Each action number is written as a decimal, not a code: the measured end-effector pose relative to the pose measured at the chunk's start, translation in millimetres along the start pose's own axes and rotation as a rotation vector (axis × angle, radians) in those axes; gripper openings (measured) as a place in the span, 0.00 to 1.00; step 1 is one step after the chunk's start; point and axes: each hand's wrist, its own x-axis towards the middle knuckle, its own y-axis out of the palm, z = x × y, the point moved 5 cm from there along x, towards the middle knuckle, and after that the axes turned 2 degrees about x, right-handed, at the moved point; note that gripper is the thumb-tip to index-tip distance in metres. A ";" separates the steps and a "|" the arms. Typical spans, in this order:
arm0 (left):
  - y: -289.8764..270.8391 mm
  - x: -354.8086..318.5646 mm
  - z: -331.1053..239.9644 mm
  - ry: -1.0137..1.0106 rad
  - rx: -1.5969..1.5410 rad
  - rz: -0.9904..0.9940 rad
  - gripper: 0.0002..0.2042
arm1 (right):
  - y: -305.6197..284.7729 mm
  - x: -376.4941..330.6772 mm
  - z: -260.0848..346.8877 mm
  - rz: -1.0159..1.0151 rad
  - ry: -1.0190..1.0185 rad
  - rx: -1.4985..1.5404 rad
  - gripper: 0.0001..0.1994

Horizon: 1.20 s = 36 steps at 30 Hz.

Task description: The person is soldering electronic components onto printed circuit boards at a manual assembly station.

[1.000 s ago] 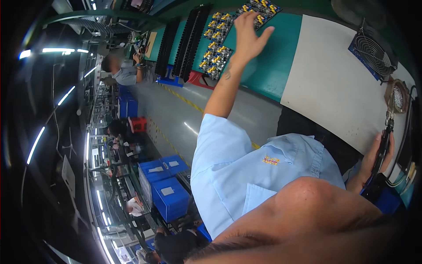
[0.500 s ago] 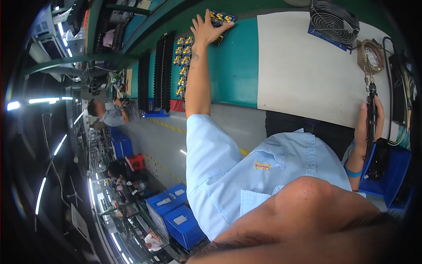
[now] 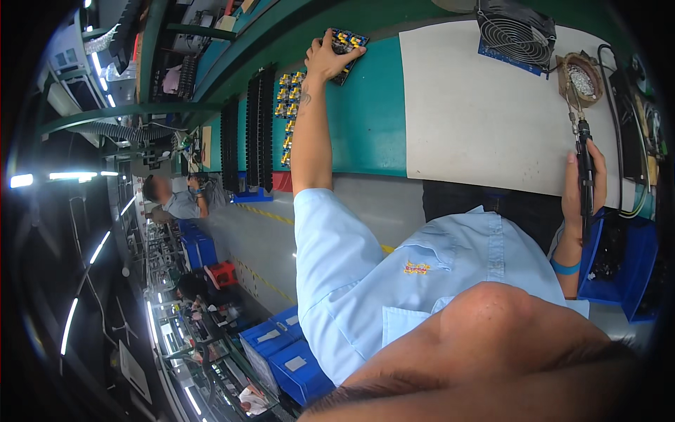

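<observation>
Left hand (image 3: 325,58), fingers clamped on a circuit board (image 3: 346,43), sat at eleven o'clock on the green surface (image 3: 373,119); right hand (image 3: 582,184), fingers wrapped round a black screwdriver (image 3: 583,169), at three o'clock.

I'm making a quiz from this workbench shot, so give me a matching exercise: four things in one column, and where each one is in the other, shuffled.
Things:
1. circuit board
2. soldering iron
3. fan
4. blue bin

Places:
A. far edge of the white mat
B. in the right hand
C. under the left hand
D. beside the right wrist

Pairs: 1-C, 2-B, 3-A, 4-D
</observation>
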 end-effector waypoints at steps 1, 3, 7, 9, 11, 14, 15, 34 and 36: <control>-1.4 -1.4 -1.8 0.001 0.006 -0.010 0.60 | -0.7 0.2 0.5 -0.002 -0.001 0.000 0.18; -5.3 -5.8 -6.7 0.005 0.011 -0.021 0.60 | -1.9 0.7 0.8 -0.007 -0.003 -0.001 0.18; -25.1 -26.2 -28.6 0.112 -0.008 -0.122 0.55 | -1.5 0.0 -1.6 0.019 0.029 0.010 0.18; -36.2 -41.1 -41.2 0.150 -0.216 -0.108 0.52 | -1.7 -0.1 -2.4 0.011 0.020 0.008 0.19; -43.9 -56.9 -55.5 0.186 -0.630 -0.030 0.47 | -1.7 -0.1 -3.0 0.002 0.009 0.011 0.19; -45.2 -80.8 -80.3 0.215 -1.154 0.081 0.40 | -2.5 -0.3 -3.0 -0.009 0.017 0.003 0.19; -43.8 -89.3 -88.2 0.217 -1.469 0.137 0.36 | -2.4 -0.3 -2.6 -0.009 0.021 0.004 0.19; 37.5 -126.0 -227.9 -0.009 -2.340 1.232 0.27 | -1.4 4.4 4.4 -0.015 -0.039 0.028 0.20; 35.6 -126.4 -227.0 -0.032 -2.372 1.235 0.29 | -0.4 4.6 4.0 0.006 -0.042 0.029 0.20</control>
